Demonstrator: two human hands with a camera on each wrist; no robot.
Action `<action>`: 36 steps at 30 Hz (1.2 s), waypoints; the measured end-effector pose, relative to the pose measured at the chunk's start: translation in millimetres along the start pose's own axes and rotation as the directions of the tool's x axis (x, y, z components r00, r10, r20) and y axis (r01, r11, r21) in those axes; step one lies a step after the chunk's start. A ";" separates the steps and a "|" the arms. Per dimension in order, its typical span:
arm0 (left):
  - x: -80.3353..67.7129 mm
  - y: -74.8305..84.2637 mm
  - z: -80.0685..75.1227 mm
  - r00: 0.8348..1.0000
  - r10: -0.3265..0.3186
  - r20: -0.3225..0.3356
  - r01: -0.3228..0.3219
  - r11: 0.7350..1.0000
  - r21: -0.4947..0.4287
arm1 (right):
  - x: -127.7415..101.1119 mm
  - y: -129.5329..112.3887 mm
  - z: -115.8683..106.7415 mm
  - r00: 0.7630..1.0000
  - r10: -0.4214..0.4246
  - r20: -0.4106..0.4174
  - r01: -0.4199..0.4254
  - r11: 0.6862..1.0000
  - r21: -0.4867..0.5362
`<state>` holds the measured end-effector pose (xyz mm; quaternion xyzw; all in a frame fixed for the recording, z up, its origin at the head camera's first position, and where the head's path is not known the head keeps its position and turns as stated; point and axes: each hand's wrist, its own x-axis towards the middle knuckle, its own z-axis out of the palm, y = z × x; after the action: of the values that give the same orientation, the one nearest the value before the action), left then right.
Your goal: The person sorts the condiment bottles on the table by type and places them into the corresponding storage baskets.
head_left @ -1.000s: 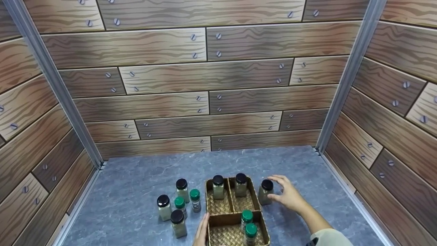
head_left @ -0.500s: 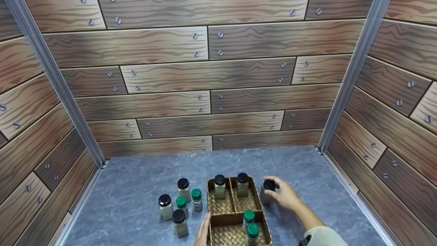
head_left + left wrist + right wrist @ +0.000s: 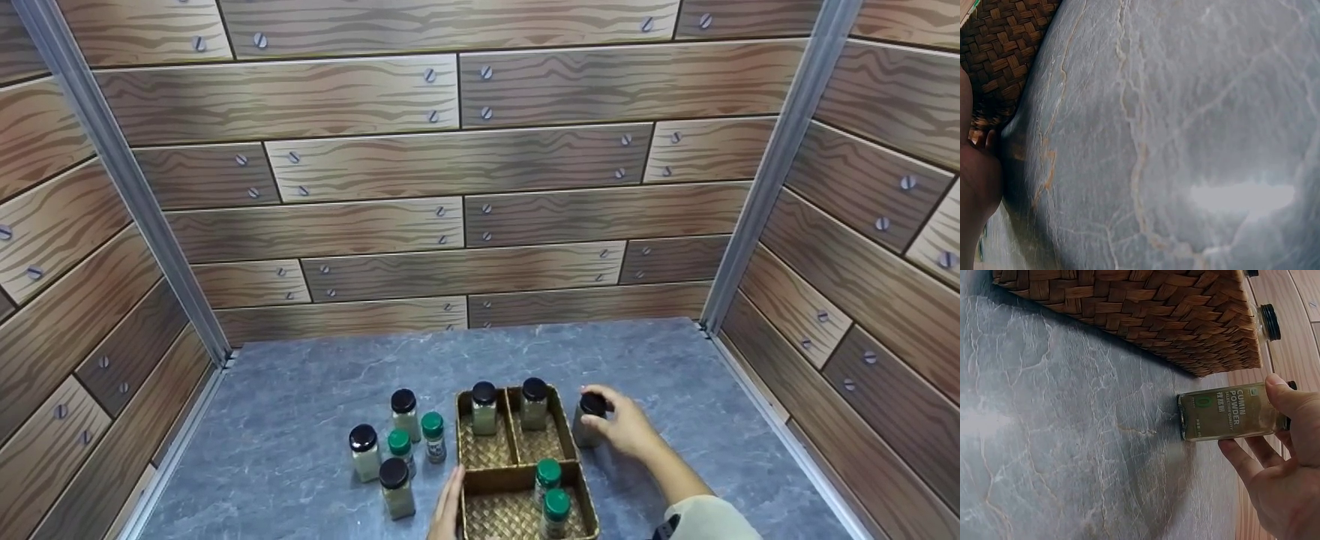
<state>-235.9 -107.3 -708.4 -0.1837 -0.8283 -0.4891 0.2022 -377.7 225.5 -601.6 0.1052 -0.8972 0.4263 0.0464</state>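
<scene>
My right hand (image 3: 628, 427) grips a cumin powder jar (image 3: 1224, 413) with a black lid, thumb on one side and fingers on the other. In the right wrist view the jar's base meets the table just beside the woven basket (image 3: 1145, 309). My left hand (image 3: 447, 506) lies along the left wall of the divided basket (image 3: 517, 470), its fingers straight. Two black-lidded jars, one left (image 3: 484, 412) and one right (image 3: 534, 409), stand in the basket's two back compartments. Two green-capped shakers, one behind (image 3: 548, 474) and one in front (image 3: 556, 510), occupy the front compartment.
Left of the basket on the grey marbled table (image 3: 300, 390) stand three black-lidded jars (image 3: 365, 454) and two green-capped shakers (image 3: 433, 435). Wood-patterned walls (image 3: 375, 225) with metal corner posts (image 3: 757, 180) enclose the table on the back and sides.
My right hand has closed its fingers onto the cumin powder jar, moving slightly left. The jar still stands right of the basket. My left hand stays against the basket.
</scene>
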 end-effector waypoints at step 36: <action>5.9 25.3 -5.2 0.955 -0.259 0.144 0.267 0.963 -0.037 | -9.0 -24.6 -4.3 0.993 -0.026 -0.118 0.025 1.000 -0.016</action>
<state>-227.4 -99.8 -684.5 -0.1107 -0.8434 -0.5208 0.0722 -363.4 215.1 -581.8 0.0909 -0.8946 0.4247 0.1056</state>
